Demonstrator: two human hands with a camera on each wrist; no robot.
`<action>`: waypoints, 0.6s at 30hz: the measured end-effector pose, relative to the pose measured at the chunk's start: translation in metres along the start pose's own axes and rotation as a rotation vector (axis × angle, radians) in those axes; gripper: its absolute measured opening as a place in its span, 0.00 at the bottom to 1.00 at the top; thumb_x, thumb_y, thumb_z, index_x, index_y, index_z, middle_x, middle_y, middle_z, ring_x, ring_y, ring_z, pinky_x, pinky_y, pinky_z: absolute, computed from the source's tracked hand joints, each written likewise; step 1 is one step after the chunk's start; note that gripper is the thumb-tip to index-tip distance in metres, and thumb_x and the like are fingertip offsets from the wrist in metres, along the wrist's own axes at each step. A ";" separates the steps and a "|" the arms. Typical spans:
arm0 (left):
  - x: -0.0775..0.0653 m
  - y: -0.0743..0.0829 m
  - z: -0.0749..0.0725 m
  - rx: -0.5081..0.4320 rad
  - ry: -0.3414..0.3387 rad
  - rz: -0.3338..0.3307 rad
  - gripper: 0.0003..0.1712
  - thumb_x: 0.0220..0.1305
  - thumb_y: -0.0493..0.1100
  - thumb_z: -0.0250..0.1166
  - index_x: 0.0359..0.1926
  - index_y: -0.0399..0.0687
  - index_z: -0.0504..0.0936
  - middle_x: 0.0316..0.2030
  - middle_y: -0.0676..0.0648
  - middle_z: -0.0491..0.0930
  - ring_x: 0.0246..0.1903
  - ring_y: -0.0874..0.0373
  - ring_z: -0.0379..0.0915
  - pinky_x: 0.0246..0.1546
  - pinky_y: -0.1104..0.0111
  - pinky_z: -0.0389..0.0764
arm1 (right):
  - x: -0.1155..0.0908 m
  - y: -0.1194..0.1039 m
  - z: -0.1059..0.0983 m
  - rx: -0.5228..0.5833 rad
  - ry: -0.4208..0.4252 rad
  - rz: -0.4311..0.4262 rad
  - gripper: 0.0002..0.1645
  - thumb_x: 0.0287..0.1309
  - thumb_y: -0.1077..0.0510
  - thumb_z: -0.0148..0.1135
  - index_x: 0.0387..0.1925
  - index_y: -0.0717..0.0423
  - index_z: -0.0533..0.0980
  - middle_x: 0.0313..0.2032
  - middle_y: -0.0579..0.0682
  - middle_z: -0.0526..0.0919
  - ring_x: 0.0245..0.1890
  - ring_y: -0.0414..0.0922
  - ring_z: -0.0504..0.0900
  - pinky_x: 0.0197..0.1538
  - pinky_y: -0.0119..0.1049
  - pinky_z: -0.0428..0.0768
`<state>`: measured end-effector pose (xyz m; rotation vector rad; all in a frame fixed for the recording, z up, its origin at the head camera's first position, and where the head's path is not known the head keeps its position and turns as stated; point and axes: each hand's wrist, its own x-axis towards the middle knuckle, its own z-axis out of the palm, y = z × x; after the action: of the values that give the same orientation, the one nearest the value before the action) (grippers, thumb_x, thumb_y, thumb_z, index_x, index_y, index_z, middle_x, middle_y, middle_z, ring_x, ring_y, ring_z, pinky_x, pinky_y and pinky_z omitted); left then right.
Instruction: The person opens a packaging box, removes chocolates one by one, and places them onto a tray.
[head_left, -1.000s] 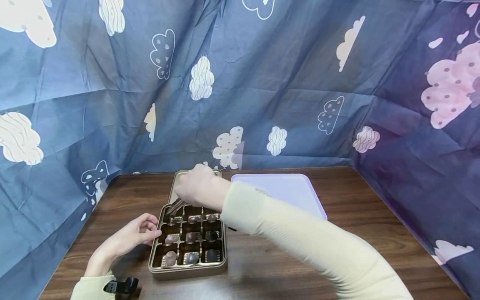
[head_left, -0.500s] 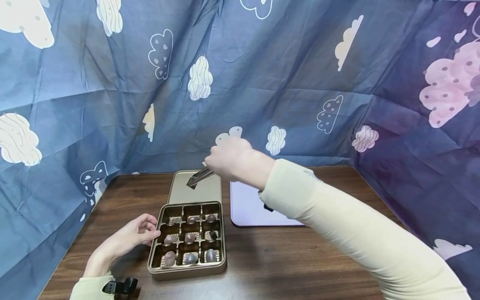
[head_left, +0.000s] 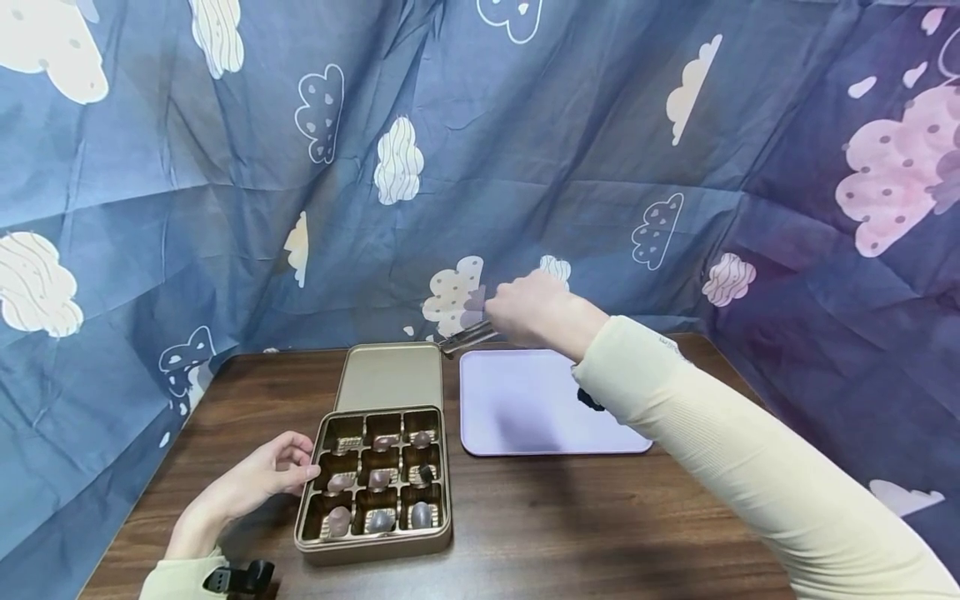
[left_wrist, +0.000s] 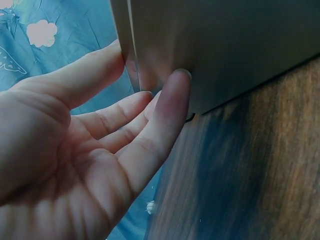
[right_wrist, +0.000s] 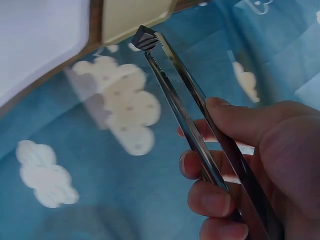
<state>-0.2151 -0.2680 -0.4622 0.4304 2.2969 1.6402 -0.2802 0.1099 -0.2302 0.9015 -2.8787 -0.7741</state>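
Note:
In the head view, a gold-brown tin box (head_left: pixel 375 550) with a divided gold insert holds chocolates (head_left: pixel 339 521) in most compartments; the far left one shows its bare gold bottom. My left hand (head_left: pixel 258 475) rests against the tin's left side, thumb at the rim; in the left wrist view a fingertip (left_wrist: pixel 175 92) presses the metal wall. My right hand (head_left: pixel 532 304) holds metal tongs (head_left: pixel 467 336) raised beyond the table's back part. Between the serrated tips of the tongs is a dark, angular chocolate (right_wrist: pixel 144 39), clearest in the right wrist view.
The tin's flat lid (head_left: pixel 393 379) lies behind the box. To its right is a pale purple tray (head_left: pixel 517 400) on the brown wooden table (head_left: pixel 570 517). A blue cloth with cloud patterns (head_left: pixel 487 208) hangs behind and beside the table.
My right hand with the tongs has lifted from the far left compartment and moved right, past the lid to above the tray's back left. My left hand stays at the tin.

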 end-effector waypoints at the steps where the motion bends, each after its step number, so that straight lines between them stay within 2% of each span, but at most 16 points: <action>1: 0.000 0.000 0.000 0.000 -0.002 0.000 0.22 0.65 0.37 0.64 0.50 0.27 0.64 0.36 0.41 0.71 0.33 0.56 0.77 0.37 0.60 0.84 | 0.001 0.003 0.006 0.009 -0.015 0.012 0.10 0.64 0.62 0.54 0.34 0.49 0.81 0.34 0.50 0.82 0.28 0.47 0.78 0.30 0.48 0.81; 6: -0.001 0.001 0.000 -0.001 -0.008 0.001 0.22 0.65 0.37 0.64 0.50 0.27 0.64 0.37 0.41 0.71 0.33 0.56 0.77 0.37 0.60 0.84 | 0.004 0.018 0.036 0.061 -0.073 0.063 0.08 0.64 0.60 0.55 0.33 0.50 0.80 0.32 0.50 0.81 0.27 0.48 0.77 0.28 0.51 0.81; 11: 0.000 0.001 0.000 -0.005 -0.011 0.003 0.22 0.65 0.37 0.64 0.49 0.27 0.64 0.37 0.41 0.71 0.33 0.56 0.77 0.37 0.59 0.84 | 0.006 0.030 0.062 0.129 -0.072 0.085 0.08 0.63 0.57 0.55 0.33 0.50 0.80 0.35 0.52 0.82 0.32 0.50 0.79 0.31 0.56 0.81; 18: -0.001 0.001 -0.001 0.000 -0.011 0.007 0.21 0.66 0.37 0.64 0.50 0.27 0.64 0.37 0.41 0.71 0.33 0.57 0.77 0.37 0.60 0.84 | 0.013 0.034 0.085 0.200 -0.113 0.137 0.08 0.65 0.55 0.56 0.31 0.49 0.79 0.35 0.51 0.81 0.31 0.51 0.79 0.30 0.53 0.80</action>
<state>-0.2144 -0.2690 -0.4613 0.4476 2.2900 1.6369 -0.3236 0.1656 -0.2905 0.6859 -3.1212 -0.5507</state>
